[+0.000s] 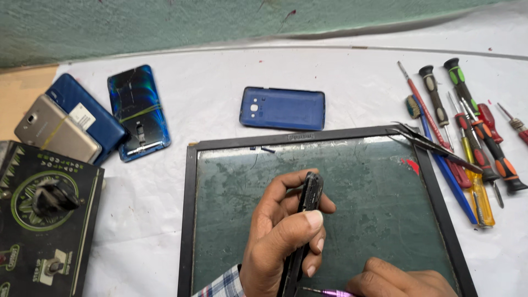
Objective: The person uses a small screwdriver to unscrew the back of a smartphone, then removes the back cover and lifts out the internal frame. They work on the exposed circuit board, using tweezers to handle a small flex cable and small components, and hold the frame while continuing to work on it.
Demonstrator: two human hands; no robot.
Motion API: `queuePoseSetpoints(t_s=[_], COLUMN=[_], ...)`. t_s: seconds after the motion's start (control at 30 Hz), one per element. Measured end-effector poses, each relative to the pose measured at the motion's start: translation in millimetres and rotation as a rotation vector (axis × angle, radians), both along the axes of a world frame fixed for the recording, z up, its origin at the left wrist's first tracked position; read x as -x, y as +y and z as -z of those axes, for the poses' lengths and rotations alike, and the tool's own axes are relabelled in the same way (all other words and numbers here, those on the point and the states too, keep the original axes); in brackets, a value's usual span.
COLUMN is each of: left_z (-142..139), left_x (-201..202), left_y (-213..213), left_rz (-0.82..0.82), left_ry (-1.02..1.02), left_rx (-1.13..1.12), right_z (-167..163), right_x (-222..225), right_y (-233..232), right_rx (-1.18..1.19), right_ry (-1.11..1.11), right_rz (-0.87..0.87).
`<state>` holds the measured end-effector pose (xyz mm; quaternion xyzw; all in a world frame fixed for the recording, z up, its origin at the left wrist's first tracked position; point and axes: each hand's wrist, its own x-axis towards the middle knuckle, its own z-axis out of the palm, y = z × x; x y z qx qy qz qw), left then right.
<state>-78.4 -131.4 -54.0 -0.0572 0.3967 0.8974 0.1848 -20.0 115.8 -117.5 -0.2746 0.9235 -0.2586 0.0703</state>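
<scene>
Nearest the camera, left hand has its grip closed on a black phone, held on edge, thumb on the near face and fingers wrapped behind, above the lower middle of the glass work mat. Right hand is at the bottom edge, knuckles only; a purple-handled tool pokes out toward the phone's lower end. Can't tell how tightly that grip closes, fingers are cut off by the frame.

Risks, judged from this:
- Phone is pinched on its thin edge over hard glass. A slip of the thumb likely drops it flat and could crack it.
- Tool tip sits near the phone's bottom; too much push could skid it into the left palm or gouge the housing.
- Two tiny dark bits lie loose at the mat's far edge, near the black frame; a sleeve sweep could lose them.

Farther out: tweezers lie across the mat's right corner, tip overhanging, easy to knock. Screwdrivers are in a loose row on the white counter to the right and could roll. A blue back cover lies just past the mat. Far left, stacked phones, one gold and one with a cracked blue back, beside a black control box.
</scene>
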Motion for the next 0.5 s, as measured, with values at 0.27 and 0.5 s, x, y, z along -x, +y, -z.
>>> queuePoseSetpoints(t_s=[0.27, 0.5], left_z=[1, 9], left_x=[-3, -7], left_y=[-1, -4], left_rz=[-0.004, 0.021], left_ry=[0.037, 0.053], left_rx=[-0.020, -0.008], right_z=[-23, -39], right_x=[-1, -7], right_y=[-6, -21], right_rx=[0.114, 0.170], right_ry=[-0.059, -0.122], right_rz=[-0.031, 0.037])
